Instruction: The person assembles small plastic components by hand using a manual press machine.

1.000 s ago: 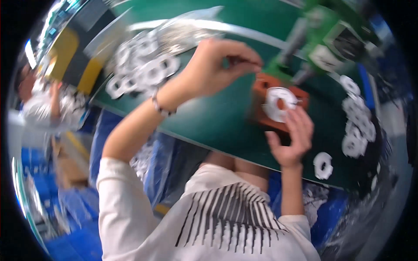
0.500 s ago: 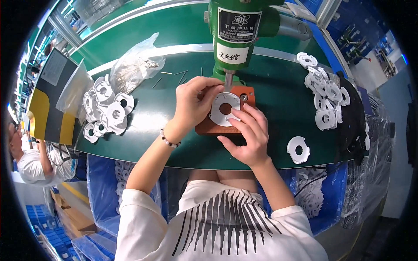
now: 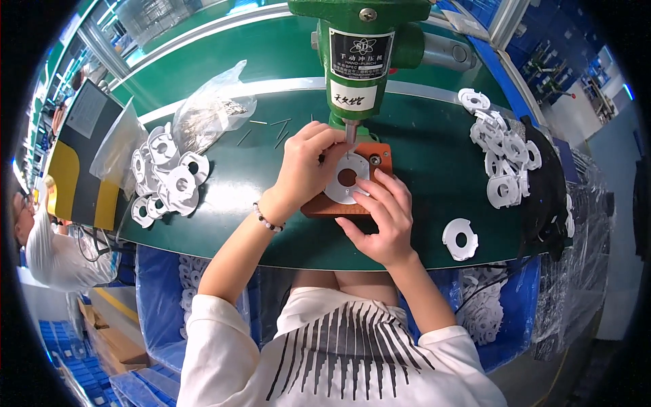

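A white plastic ring-shaped part (image 3: 337,190) with a large centre hole lies on the orange-brown fixture block (image 3: 319,207), below the ram of a green hand punch press (image 3: 342,74). My left hand (image 3: 308,163) has thumb and forefinger pinched together over the part's far edge, right by the press tip (image 3: 350,131); whatever is between the fingertips is too small to make out. My right hand (image 3: 386,220) rests its outstretched fingertips on the part's right side, with the thumb held apart near the block's front.
Similar white parts are heaped at left (image 3: 180,183) and right (image 3: 505,152); a single one (image 3: 460,239) lies near the front edge. Thin metal pins (image 3: 280,130) are scattered beside a plastic bag of pins (image 3: 210,115). Blue bins (image 3: 159,325) stand below the table; another person (image 3: 61,254) is at far left.
The view has shifted slightly. My left hand's pinched fingertips have come a little further over the white part, close under the press tip. My right hand stays on the part.
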### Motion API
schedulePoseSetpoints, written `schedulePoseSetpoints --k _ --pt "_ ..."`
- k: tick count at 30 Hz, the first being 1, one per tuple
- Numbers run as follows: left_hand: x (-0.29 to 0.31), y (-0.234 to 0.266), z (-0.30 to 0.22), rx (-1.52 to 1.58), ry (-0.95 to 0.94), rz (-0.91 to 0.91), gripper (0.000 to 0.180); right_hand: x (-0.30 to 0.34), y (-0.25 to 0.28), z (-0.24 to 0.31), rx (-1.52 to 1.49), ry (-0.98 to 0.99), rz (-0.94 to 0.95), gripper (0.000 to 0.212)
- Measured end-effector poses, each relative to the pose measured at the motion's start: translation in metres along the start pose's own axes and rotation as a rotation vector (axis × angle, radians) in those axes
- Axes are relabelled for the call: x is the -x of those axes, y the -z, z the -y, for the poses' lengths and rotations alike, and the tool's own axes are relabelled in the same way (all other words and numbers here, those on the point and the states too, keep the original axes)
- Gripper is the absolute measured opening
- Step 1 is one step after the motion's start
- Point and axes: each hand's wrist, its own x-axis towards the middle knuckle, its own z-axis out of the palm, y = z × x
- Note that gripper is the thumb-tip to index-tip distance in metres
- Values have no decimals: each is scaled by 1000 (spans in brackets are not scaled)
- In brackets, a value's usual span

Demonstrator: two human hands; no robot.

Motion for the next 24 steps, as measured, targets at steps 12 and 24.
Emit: schedulePoseSetpoints --k 12,24 --pt "3 0 0 88 45 -22 11 0 0 1 -7 7 0 32" --pt "0 1 1 46 1 10 14 1 1 0 3 10 14 34"
